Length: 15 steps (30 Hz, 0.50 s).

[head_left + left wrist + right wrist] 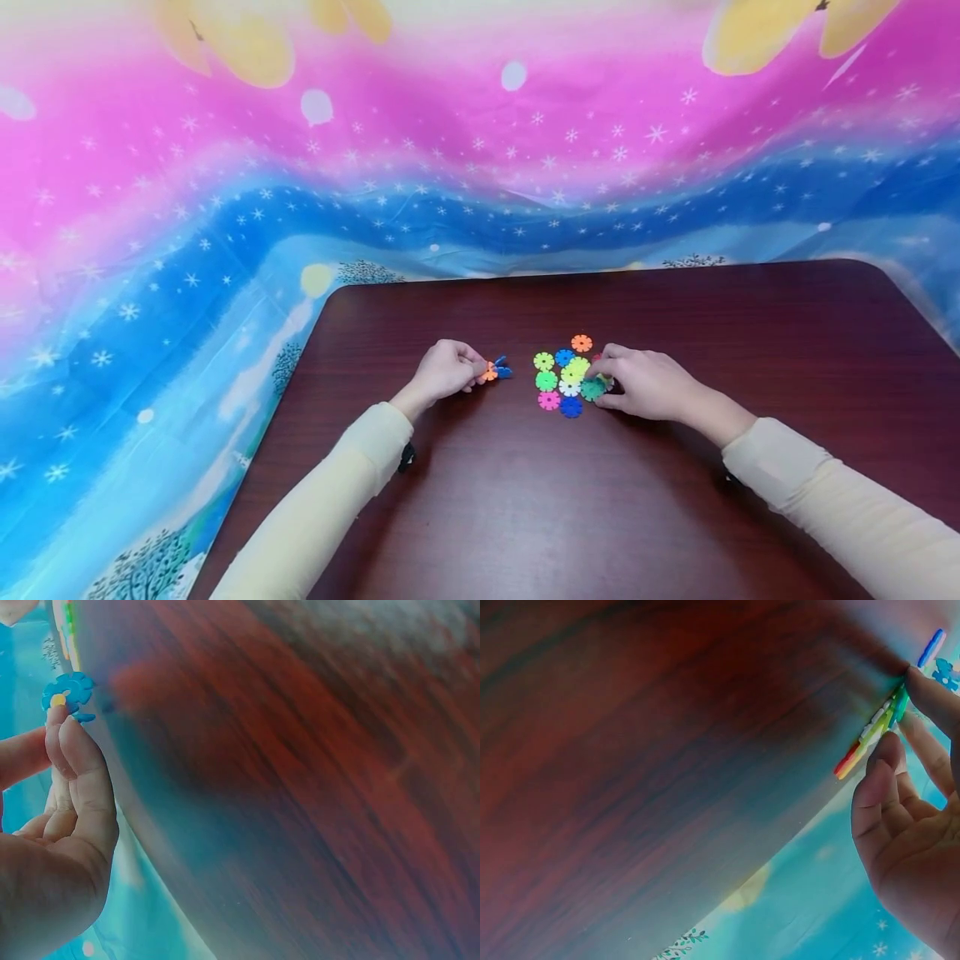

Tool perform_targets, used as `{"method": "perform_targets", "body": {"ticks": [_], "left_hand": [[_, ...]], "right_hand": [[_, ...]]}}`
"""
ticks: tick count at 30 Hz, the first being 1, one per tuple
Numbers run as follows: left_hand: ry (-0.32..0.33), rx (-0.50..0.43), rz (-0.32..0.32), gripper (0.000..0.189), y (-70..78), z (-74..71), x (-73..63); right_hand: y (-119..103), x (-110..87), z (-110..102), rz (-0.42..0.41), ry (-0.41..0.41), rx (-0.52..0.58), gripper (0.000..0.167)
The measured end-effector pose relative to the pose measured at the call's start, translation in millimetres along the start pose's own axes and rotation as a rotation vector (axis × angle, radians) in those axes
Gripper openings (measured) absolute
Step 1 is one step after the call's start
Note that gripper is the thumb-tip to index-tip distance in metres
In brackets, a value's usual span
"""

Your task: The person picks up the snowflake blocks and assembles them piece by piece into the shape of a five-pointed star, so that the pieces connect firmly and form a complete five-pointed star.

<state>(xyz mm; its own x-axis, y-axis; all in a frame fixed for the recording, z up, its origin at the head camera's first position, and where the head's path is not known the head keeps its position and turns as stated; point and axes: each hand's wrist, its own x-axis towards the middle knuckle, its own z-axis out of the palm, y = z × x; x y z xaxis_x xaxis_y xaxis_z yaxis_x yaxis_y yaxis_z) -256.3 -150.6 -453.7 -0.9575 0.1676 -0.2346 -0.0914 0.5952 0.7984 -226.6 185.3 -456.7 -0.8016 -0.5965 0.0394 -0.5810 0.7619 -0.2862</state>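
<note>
My left hand (444,367) pinches an orange notched plastic disc (491,372), a snowflake building piece, with blue discs (505,372) joined to it. In the left wrist view a blue disc (75,690) sticks out past the fingertips. To the right, my right hand (647,383) is at a cluster of such discs, thumb and fingers around the edges of a dark green disc (592,389). From the right wrist, the green disc (900,706) shows edge-on between thumb and finger. A red disc (597,358) is partly hidden under that hand.
Yellow (576,369), white (570,387), light green (546,381), pink (549,401) and blue (571,407) discs lie close together on the dark brown table (480,517). An orange disc (581,342) lies at the back. A patterned cloth (480,167) hangs behind the table.
</note>
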Motion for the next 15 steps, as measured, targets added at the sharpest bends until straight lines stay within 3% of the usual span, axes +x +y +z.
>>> {"method": "perform_targets", "body": {"ticks": [11,15], "left_hand": [[-0.004,0.260,0.024,0.018,-5.4,-4.5,-2.7],[0.067,0.361,0.078,0.013,-3.4,-7.2,-2.8]], "right_hand": [[-3.5,3.3,0.7,0.022,0.003,0.037,0.034],[-5.1,4.0,1.2,0.022,0.006,0.050,0.033]]}}
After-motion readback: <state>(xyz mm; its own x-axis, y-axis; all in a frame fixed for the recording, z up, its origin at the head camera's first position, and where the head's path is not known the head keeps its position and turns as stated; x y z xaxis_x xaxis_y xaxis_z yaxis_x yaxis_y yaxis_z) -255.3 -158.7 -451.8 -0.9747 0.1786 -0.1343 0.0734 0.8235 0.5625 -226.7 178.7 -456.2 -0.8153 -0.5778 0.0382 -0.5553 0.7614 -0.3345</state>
